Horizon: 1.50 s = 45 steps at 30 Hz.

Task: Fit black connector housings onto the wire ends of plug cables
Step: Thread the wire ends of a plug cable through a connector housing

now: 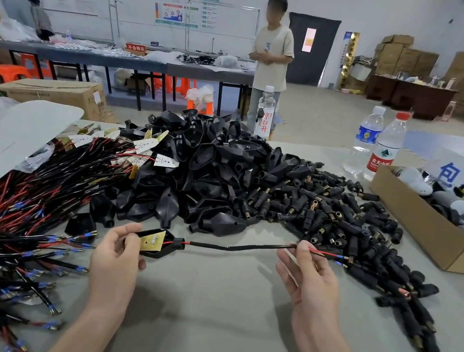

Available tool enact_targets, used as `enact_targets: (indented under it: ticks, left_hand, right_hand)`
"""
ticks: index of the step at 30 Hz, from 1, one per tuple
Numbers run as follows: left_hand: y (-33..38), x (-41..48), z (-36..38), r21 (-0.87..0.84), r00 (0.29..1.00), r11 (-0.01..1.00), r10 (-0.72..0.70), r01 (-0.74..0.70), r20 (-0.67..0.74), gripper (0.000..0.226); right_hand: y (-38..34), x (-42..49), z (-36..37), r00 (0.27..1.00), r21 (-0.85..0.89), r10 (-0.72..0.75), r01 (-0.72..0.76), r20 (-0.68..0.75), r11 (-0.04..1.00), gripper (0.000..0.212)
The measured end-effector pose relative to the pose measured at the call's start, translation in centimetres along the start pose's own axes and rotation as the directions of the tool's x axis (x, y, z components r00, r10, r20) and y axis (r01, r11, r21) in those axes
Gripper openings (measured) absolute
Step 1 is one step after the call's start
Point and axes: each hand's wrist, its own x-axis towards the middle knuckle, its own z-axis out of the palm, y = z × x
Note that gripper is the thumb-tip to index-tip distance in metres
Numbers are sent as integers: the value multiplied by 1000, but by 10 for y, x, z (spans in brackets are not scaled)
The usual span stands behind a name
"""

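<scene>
My left hand grips a black plug housing with a brass plate set in it. From that housing a black cable runs to the right. My right hand pinches the cable near its far end, where red and black wires with blue-sleeved terminals stick out. A big heap of black plug housings lies behind my hands. Small black connector housings with brass inserts spread to the right. A mass of black and red cables covers the left.
An open cardboard box with mixed parts stands at the right edge. Three water bottles stand at the back of the grey table. A grey sheet lies back left. A person stands beyond the table.
</scene>
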Motion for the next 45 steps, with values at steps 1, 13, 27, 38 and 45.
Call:
enact_targets:
  ticks: [1,13,27,38,45]
  left_hand:
    - [0,0,0,3,1000,1000,0,0,3,23]
    - [1,-3,1,27,1000,1000,3,-4,30,23]
    - [-1,-3,2,57,999,998,-3,-1,53,25]
    - [-2,-1,0,38,999,999,-23,22,33,24]
    - [-2,1,-2,12,998,998,-62,62,28,23]
  right_hand:
    - [0,0,0,1000,-8,-6,6,-10,1000,14]
    - [2,4,-4,994,-35,-61,58,-92,998,12]
    - [4,5,-6,977,-211,-194,171,-91,962,20]
    - [6,2,-6,945,-365,-320,275,-70,890,9]
    - [8,3,-7,950,-381,-304,256,-73,889,9]
